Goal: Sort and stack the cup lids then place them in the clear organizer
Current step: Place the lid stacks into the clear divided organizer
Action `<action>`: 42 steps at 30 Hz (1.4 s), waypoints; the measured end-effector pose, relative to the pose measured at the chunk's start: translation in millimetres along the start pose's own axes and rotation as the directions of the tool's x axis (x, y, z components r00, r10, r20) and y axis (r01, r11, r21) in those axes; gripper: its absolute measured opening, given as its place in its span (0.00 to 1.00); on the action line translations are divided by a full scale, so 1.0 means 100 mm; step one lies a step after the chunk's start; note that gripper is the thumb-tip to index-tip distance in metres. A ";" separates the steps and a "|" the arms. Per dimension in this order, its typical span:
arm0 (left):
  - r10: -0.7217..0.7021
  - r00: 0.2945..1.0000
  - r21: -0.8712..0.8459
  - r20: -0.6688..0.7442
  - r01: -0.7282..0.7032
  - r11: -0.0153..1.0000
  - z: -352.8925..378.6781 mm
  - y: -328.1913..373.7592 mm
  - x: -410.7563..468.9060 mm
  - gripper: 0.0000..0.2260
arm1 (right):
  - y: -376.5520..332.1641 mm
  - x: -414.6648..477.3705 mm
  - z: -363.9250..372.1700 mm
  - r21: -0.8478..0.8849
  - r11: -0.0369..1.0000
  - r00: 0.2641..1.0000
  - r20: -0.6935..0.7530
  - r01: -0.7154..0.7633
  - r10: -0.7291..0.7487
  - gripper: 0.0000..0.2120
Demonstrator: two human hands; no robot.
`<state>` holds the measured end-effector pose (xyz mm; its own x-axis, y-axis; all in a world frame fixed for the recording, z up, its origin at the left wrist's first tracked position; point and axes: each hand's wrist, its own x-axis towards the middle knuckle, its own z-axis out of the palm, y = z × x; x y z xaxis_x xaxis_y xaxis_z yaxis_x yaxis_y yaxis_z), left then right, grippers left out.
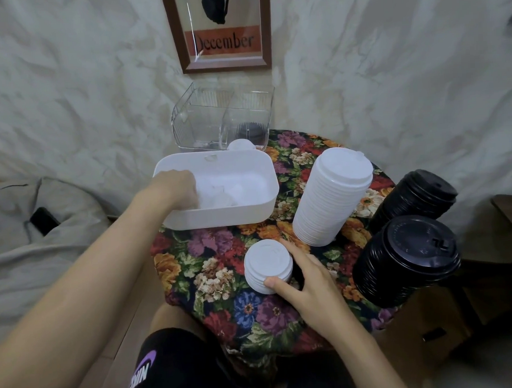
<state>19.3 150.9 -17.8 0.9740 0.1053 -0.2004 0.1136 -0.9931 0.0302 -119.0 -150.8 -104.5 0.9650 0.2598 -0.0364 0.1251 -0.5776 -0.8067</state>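
Note:
My left hand (175,189) reaches down into a white bin (249,215) that holds a few loose white lids (226,196); its fingers are hidden behind the bin wall. My right hand (304,282) holds a short stack of small white lids (267,264) on the table, thumb on the near side and fingers round the right side. A tall stack of larger white lids (333,195) stands to the right. Two stacks of black lids (405,261) (414,195) stand further right. The clear organizer (200,120) sits at the back, with a dark lid (249,129) in its right compartment.
The small round table wears a floral cloth (222,253). A small white lid (241,144) lies between organizer and bin. A framed December picture (223,32) hangs on the wall behind. A dark phone (44,221) lies on bedding at left. A cardboard box (428,333) sits lower right.

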 end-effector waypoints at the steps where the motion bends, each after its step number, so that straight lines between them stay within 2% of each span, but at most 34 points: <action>1: -0.006 0.999 -0.032 -0.035 0.005 0.999 0.01 -0.02 0.00 0.08 | 0.00 0.00 0.00 -0.002 1.000 1.000 0.000 0.000 0.000 0.37; 6: -0.029 0.964 -0.248 -0.263 -0.038 0.968 -0.07 -0.08 -0.09 0.08 | 0.01 -0.01 0.01 0.001 1.000 1.000 -0.010 0.007 -0.007 0.36; 14: 0.047 0.936 -0.367 -0.348 -0.182 0.912 -0.08 -0.02 -0.28 0.00 | 0.02 0.00 0.02 0.008 1.000 1.000 -0.004 -0.001 0.001 0.37; 19: 0.113 0.927 -0.509 -0.358 -0.295 0.808 -0.14 0.13 -0.54 0.06 | 0.01 -0.01 0.02 0.009 1.000 1.000 -0.006 0.001 -0.001 0.37; 22: 0.157 0.904 -0.666 -0.399 -0.402 0.628 -0.14 0.25 -0.76 0.04 | 0.01 -0.01 0.01 0.011 1.000 1.000 -0.009 0.006 -0.006 0.37; 25: 0.148 0.915 -0.862 -0.374 -0.402 0.308 -0.03 0.43 -1.01 0.01 | 0.01 -0.01 0.01 0.002 1.000 1.000 -0.014 0.009 -0.009 0.36; 27: 0.173 0.952 -0.959 -0.253 -0.270 0.083 0.15 0.53 -1.15 0.01 | 0.00 -0.01 0.01 0.002 1.000 1.000 -0.011 0.023 -0.023 0.33; 29: 0.220 0.971 -0.995 -0.091 -0.082 -0.050 0.38 0.59 -1.23 0.06 | -0.02 -0.01 0.00 0.004 0.999 0.999 -0.008 0.032 -0.032 0.32; 31: 0.198 0.980 -0.998 0.018 0.028 -0.048 0.58 0.61 -1.27 0.10 | -0.01 -0.01 0.01 0.002 0.999 0.999 -0.012 0.044 -0.044 0.33; 35: 0.181 0.981 -0.997 0.065 0.055 0.059 0.74 0.61 -1.29 0.12 | 0.02 0.00 0.01 0.007 0.999 0.999 -0.002 0.050 -0.050 0.35; 37: 0.163 0.986 -0.990 0.042 0.019 0.140 0.72 0.62 -1.30 0.11 | 0.02 0.00 0.02 0.001 0.999 0.999 -0.004 0.048 -0.048 0.35; 39: 0.182 0.982 -0.960 -0.053 -0.100 0.261 0.71 0.63 -1.28 0.10 | 0.02 -0.01 0.02 0.009 0.998 0.998 -0.008 0.055 -0.055 0.35; 42: 0.207 0.971 -0.894 -0.119 -0.195 0.403 0.78 0.61 -1.25 0.18 | 0.01 -0.01 0.02 0.018 0.998 0.998 -0.006 0.057 -0.057 0.36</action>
<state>-111.2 73.3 -67.2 0.9927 -0.0968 -0.0719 0.0307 -0.3744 0.9267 -120.5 -149.9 -106.6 0.9576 0.2877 0.0136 0.1762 -0.5478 -0.8178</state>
